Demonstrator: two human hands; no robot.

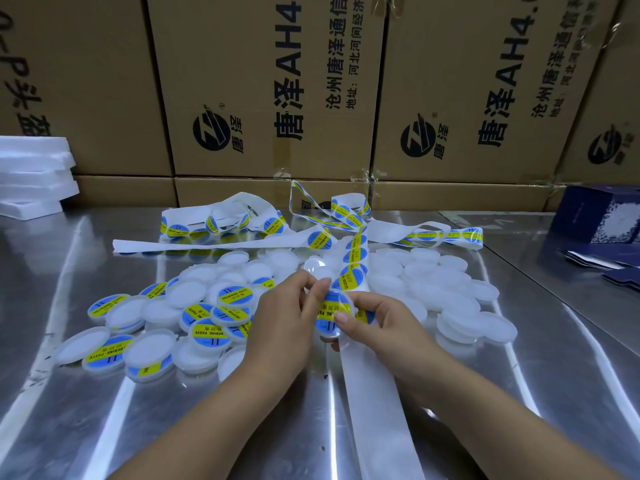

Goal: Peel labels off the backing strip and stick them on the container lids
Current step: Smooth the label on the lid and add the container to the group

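Head view, frame centre: my left hand [287, 306] and right hand [377, 323] both close their grip on one round translucent white plastic lid [329, 330]. My right thumb rests on its round blue-and-yellow label [330, 306]. White paper backing strip [374, 393] runs from the lid toward the lower edge. Labelled lids [207, 320] lie centre left and plain white lids [450, 289] centre right, on the reflective metal worktop [104, 410].
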